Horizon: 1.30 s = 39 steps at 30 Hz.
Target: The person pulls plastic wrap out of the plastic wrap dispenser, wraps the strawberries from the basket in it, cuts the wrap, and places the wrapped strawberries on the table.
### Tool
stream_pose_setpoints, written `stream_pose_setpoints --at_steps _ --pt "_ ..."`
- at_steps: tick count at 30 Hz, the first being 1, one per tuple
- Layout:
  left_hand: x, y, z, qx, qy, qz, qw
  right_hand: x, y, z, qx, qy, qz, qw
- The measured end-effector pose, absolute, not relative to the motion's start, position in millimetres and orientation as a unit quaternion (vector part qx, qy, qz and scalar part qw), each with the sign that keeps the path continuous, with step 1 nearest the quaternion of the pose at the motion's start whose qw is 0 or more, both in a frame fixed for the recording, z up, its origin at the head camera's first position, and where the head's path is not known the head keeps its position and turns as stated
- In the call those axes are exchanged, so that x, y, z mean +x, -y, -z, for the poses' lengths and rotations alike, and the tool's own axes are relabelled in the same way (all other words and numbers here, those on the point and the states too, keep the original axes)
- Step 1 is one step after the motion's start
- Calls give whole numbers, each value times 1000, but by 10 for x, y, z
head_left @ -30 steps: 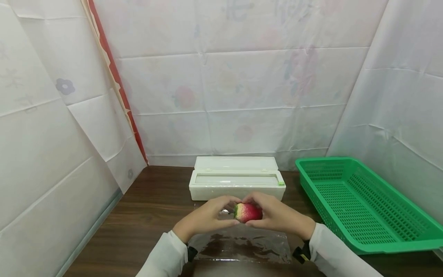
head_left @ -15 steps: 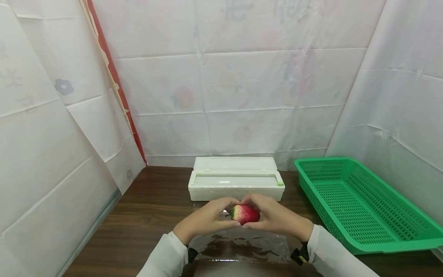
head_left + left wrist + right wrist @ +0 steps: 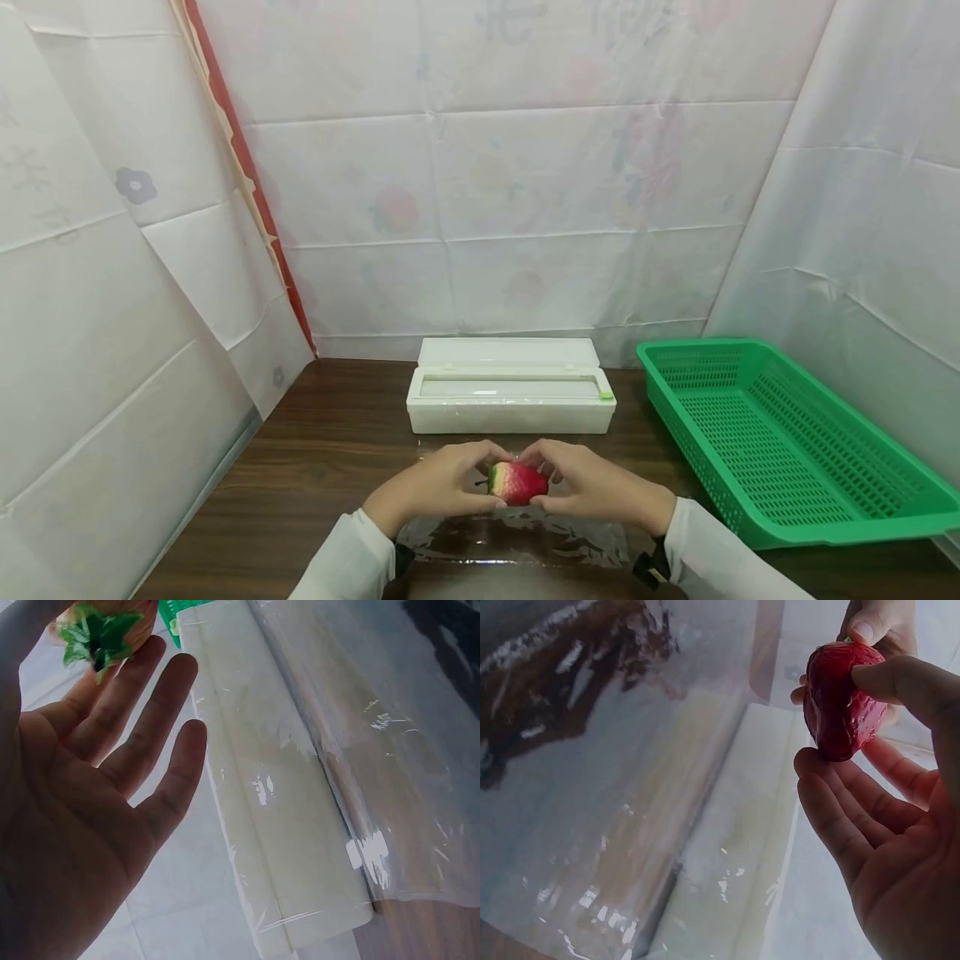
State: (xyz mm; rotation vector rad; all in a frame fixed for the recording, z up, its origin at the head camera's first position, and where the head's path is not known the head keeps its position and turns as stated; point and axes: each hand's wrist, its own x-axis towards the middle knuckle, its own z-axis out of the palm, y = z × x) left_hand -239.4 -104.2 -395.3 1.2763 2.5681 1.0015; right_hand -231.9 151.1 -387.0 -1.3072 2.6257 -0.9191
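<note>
Between my two hands is a large red strawberry [image 3: 519, 483], pale yellow near its green leafy cap, with the stem pointing left. My left hand [image 3: 435, 487] holds the cap end between thumb and fingertips; in the left wrist view the green cap [image 3: 99, 637] shows above the fingers. My right hand [image 3: 603, 490] pinches the red tip end, its thumb on the glossy side of the strawberry [image 3: 841, 701] in the right wrist view. Below both hands, a sheet of clear cling film [image 3: 517, 537] lies over the table, stretching from the white dispenser box [image 3: 510, 418].
The dispenser's lid [image 3: 506, 352] stands raised at the back, and a small green slider [image 3: 606, 396] sits at its right end. To the right is a green perforated basket [image 3: 780, 446]. White sheets [image 3: 495, 183] hang around the dark wooden table [image 3: 300, 475].
Both hands have shifted slightly left and lower toward the film, carrying the strawberry along. The box and basket stay where they were.
</note>
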Motion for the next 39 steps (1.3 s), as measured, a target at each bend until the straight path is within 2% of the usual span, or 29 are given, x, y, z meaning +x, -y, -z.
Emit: stream_pose_setpoints --at_steps 20,26,39 --pt "-2331 995 4118 425 -866 -252 82 -2271 -1464 4158 -448 -847 276 72" --pt "-2296 999 4121 433 -866 -238 71 -2249 -1451 4192 -455 -847 264 74" --pt "-2304 1010 4165 429 -866 -244 84 -2236 -1437 4247 -456 -846 265 78"
